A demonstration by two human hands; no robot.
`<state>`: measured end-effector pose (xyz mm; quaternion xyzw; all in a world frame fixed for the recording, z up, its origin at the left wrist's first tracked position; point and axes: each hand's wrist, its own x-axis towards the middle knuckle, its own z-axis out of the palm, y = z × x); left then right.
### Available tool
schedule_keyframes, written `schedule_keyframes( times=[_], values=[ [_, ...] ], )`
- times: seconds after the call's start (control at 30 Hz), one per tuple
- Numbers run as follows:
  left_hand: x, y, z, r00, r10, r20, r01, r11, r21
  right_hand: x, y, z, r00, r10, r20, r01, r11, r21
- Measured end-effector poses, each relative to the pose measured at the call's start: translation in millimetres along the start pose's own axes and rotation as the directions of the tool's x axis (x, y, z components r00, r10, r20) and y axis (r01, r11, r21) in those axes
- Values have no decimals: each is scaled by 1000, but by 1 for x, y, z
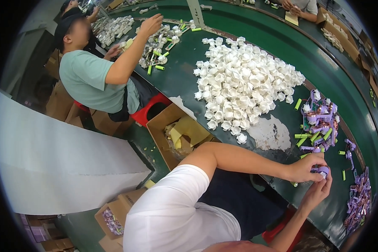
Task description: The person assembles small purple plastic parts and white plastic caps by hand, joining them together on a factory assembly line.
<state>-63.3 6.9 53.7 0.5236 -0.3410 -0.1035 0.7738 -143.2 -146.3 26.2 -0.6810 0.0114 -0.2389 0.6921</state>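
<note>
My left hand (307,168) and my right hand (318,191) meet over the right part of the green bench. Their closed fingers grip a small purple part (322,169) with a rounded end between them; a bit of white shows at its lower side. Fingers hide the rest of it. Just beyond my hands lies a heap of purple parts with copper-coloured pieces and white caps (323,113). Several lime-green cylindrical cells (315,137) lie among them, close to my left hand.
A large pile of white petal-shaped caps (243,80) covers the bench's middle. More purple parts (358,197) lie at far right. A cardboard box (159,126) stands by the bench edge at my left. A co-worker in a green shirt (86,71) sits beyond, handling parts.
</note>
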Motion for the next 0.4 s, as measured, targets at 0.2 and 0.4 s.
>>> schedule_keyframes(
  times=[0.2,0.4],
  values=[
    [-2,3,2,999,8,-35,-7,999,33,2,-9,11,999,-27,-20,29,991,132],
    [17,13,-7,981,163,-103,-129,952,276,38,-25,15,993,116,14,-116,981,153]
  ],
)
